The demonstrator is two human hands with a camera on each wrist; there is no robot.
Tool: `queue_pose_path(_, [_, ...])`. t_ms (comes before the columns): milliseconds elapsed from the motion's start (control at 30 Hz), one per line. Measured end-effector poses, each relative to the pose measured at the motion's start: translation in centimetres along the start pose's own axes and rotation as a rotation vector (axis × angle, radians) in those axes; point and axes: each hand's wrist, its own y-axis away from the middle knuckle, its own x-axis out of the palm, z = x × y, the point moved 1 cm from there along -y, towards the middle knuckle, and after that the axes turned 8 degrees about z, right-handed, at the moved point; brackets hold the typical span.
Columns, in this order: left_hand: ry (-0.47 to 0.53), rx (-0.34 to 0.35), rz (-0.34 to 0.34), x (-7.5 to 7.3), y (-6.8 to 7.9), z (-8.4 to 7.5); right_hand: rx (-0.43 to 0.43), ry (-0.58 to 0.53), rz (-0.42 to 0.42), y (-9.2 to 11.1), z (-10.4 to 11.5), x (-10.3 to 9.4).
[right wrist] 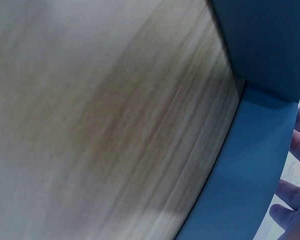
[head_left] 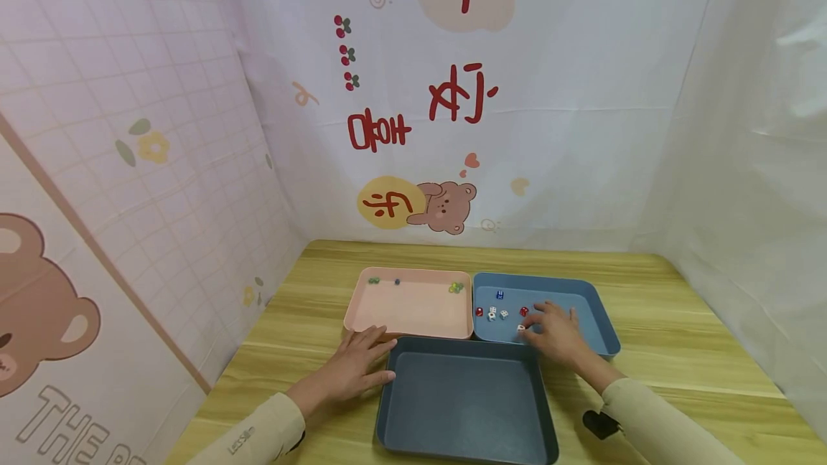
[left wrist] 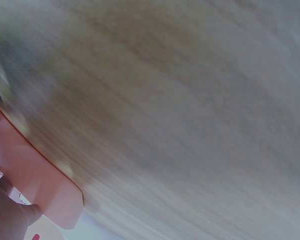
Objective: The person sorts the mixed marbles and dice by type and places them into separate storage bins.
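My right hand reaches over the near rim of the blue tray, its thumb and forefinger pinching a white die low in the tray. Nearby in that tray lie more white dice, a red die, another red die and a blue die. My left hand has its fingers extended, touching the near left corner of the pink tray and the rim of the dark tray. In the right wrist view the blue tray's wall partly hides my fingers.
Inside the pink tray sit small green pieces, a dark blue piece and yellow-green pieces. The dark tray stands in front of the two other trays on a wood-grain table. Printed cloth hangs behind and at the sides.
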Motion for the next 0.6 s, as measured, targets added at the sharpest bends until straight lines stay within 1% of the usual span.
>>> queue_pose_path(167, [0.007,0.005,-0.002,-0.1,0.1,-0.1,0.004,0.030,-0.019,-0.2,-0.5,-0.2])
queue_pose_path(300, [0.005,0.007,-0.004,-0.2,0.1,-0.2,0.020,0.032,-0.029,-0.4,-1.0,-0.4])
queue_pose_path(467, [-0.003,0.006,-0.008,-0.2,0.1,-0.1,0.036,0.032,-0.043,-0.5,-1.5,-1.2])
queue_pose_path(600, [-0.005,0.003,-0.008,-0.1,0.0,-0.1,0.069,0.043,-0.030,-0.6,-2.0,-1.9])
